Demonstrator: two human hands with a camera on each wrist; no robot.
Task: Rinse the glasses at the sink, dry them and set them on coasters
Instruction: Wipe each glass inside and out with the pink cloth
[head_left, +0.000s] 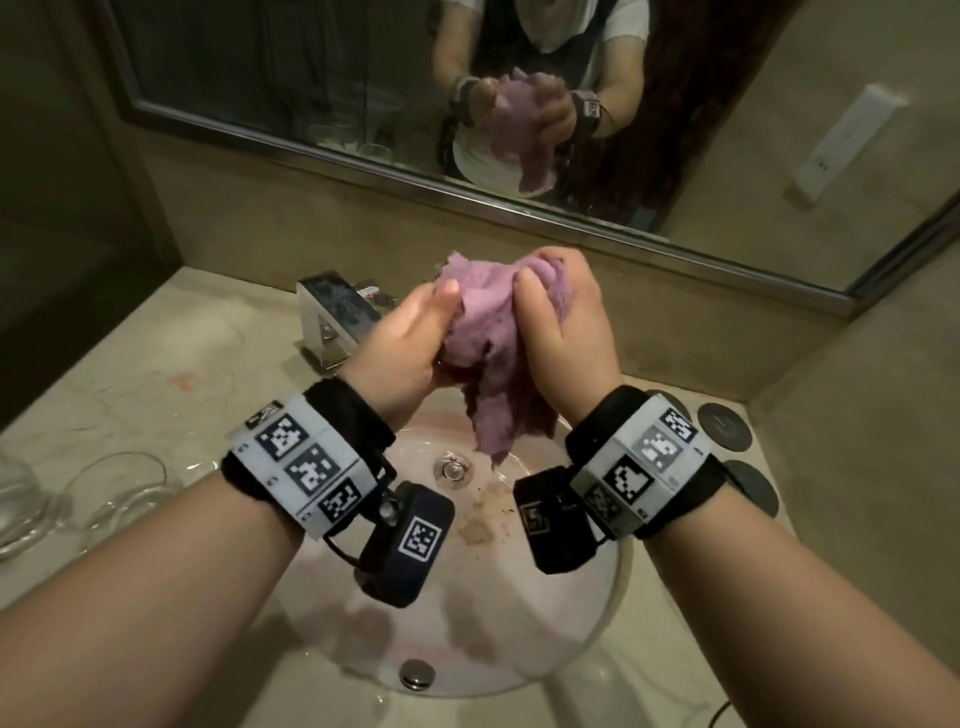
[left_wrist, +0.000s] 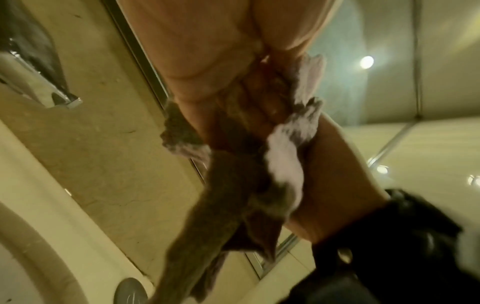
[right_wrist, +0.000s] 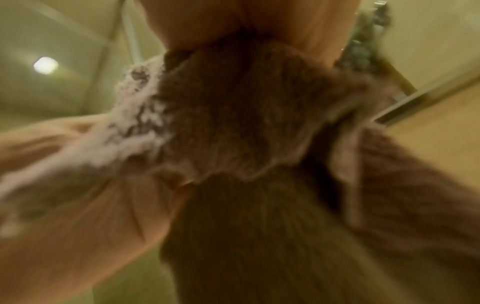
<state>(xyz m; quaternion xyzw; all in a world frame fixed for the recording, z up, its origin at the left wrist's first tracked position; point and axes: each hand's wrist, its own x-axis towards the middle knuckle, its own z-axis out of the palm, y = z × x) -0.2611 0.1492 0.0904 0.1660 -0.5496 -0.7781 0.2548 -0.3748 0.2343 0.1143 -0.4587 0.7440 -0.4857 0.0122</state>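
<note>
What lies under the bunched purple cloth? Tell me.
Below the purple terry cloth hangs open air, then the round white sink basin with its metal drain. Whether the cloth wraps a glass is hidden.

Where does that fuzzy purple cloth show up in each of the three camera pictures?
Head view: the fuzzy purple cloth is at centre, bunched between both hands above the white round sink basin.
Left wrist view: the cloth hangs down the middle, looking grey-brown in shadow.
Right wrist view: the cloth fills the centre, blurred.
Shared landmark: the metal-framed wall mirror's edge.
</note>
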